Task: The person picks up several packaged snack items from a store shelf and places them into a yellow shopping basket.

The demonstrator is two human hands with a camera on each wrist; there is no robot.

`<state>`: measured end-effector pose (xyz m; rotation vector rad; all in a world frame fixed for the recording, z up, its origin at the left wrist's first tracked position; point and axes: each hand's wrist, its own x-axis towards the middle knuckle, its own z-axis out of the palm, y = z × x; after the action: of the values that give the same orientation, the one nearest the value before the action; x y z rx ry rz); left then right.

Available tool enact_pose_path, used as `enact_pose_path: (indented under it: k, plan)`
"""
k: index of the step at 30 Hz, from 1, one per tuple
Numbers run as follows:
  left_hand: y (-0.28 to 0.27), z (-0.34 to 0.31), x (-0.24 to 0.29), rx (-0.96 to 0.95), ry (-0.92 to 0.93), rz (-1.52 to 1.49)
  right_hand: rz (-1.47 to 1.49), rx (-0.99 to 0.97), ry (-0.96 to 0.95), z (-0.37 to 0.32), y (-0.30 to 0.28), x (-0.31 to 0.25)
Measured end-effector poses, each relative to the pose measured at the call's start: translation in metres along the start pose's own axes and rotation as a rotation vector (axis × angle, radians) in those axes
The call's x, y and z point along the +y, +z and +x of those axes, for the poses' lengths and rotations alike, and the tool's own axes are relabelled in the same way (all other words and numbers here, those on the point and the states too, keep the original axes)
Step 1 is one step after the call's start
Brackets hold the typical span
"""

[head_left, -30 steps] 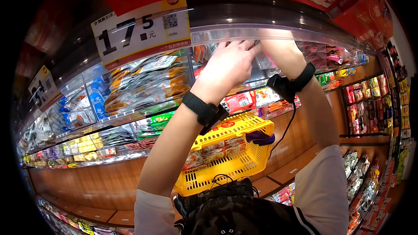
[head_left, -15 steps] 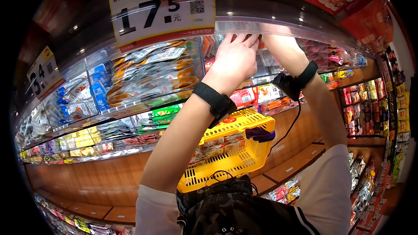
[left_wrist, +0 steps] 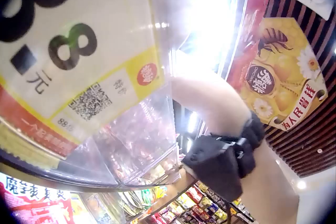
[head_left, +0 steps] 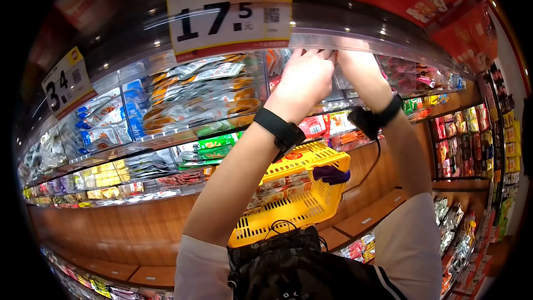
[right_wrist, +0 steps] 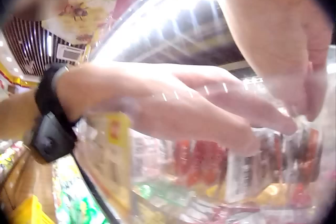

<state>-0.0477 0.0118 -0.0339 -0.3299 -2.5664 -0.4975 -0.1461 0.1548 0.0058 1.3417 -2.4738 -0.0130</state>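
Note:
Both hands reach over the clear front lip of an upper shelf bin. In the right wrist view the left hand stretches long, nearly straight fingers over upright snack packets, its fingertips right at their tops. The right hand comes down from the upper right, with fingertips close together at the packet tops beside the left fingertips; I cannot tell whether a packet is pinched there. In the head view, the left hand is seen from the back, and the right hand's fingers are hidden behind the shelf edge.
A yellow shopping basket hangs below the arms, with packets inside and purple cloth at its handle. Price signs stick out along the shelf edge. Lower bins hold more bagged snacks. A cable dangles from the right wrist camera.
The head view has shifted, so the price signs sit further right. Both hands stay in the same bin, with the left hand slightly closer to the right.

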Motion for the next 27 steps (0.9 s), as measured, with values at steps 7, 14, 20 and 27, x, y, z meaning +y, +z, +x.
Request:
enact_pose_path:
  k: [7,14,20,27]
  plan:
    - [0.010,-0.006,-0.004,0.070,-0.001,0.084,0.050,-0.006,-0.063,0.003,0.005,0.007]
    - [-0.002,-0.003,-0.001,0.022,-0.006,0.046,0.090,-0.127,-0.046,0.007,0.005,0.008]
    - [-0.045,-0.025,0.035,0.043,-0.033,0.060,-0.241,-0.025,-0.154,0.006,0.012,0.003]
    - [-0.076,-0.078,0.058,-0.054,-0.007,0.156,-0.208,0.158,-0.216,0.016,0.023,0.016]
